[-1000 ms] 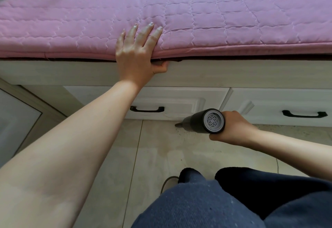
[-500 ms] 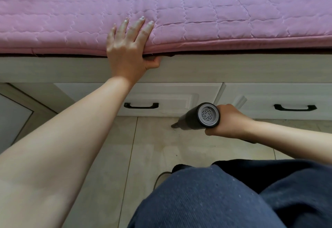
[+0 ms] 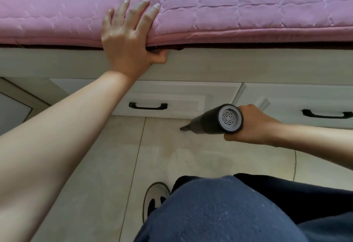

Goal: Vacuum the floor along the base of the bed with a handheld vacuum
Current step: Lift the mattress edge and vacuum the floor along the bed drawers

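Observation:
A dark grey handheld vacuum (image 3: pixel 214 120) with a round vented rear cap is gripped in my right hand (image 3: pixel 254 125). Its narrow nozzle tip points left and down, touching the beige tiled floor (image 3: pixel 107 165) just in front of the white bed base (image 3: pixel 210 66). My left hand (image 3: pixel 129 37) grips the edge of the pink quilted mattress pad (image 3: pixel 229 3), fingers spread on top and thumb hooked under the edge.
Two white drawers with black handles, the left drawer (image 3: pixel 181 96) and the right drawer (image 3: pixel 298 98), run along the bed base. A cabinet corner (image 3: pixel 17 100) stands at far left. My knees in dark trousers (image 3: pixel 229 213) and a shoe (image 3: pixel 154 198) fill the near floor.
The vacuum and my right hand have stayed near the drawer base with the nozzle on the floor. My left hand keeps its grip on the mattress edge. The view has shifted slightly.

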### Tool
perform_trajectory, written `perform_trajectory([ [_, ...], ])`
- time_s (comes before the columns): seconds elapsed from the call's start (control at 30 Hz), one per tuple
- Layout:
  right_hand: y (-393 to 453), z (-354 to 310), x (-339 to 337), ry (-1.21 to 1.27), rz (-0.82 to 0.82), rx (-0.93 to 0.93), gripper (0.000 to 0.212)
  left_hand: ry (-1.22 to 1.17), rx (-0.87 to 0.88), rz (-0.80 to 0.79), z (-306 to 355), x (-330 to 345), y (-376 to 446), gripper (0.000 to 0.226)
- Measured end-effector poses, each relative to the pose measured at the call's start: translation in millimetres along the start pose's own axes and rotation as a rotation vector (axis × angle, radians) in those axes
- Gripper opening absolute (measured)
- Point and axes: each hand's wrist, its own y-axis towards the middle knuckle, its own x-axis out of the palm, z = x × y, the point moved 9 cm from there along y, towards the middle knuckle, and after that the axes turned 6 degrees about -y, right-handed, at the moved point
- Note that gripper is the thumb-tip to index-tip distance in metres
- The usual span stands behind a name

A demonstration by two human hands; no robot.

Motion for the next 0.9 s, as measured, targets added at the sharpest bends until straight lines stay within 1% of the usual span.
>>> perform_trajectory([
  [0.13, -6.4, 6.1, -0.1, 0.004, 0.006, 0.004, 0.025, -0.008, -0.004, 0.007, 0.1, 1.3, -0.2, 0.077],
  [0.33, -15.9, 5.4, 4.5, -0.028, 0.014, -0.012, 0.021, 0.0, 0.004, -0.014, 0.2, 1.2, 1.1, 0.075],
  [0.47, -27.8, 4.0, 7.9, 0.006, 0.023, -0.013, 0.02, 0.003, -0.004, -0.028, 1.6, 1.1, 1.6, 0.074],
  [0.7, -41.6, 5.5, 10.6, 0.058, 0.025, -0.008, 0.026, -0.009, -0.017, -0.057, 0.7, 1.8, 1.3, 0.073],
  [0.9, -36.0, 5.9, 12.4, 0.032, -0.004, -0.004, 0.027, -0.011, -0.031, -0.068, -0.4, 2.1, -0.1, 0.076],
])
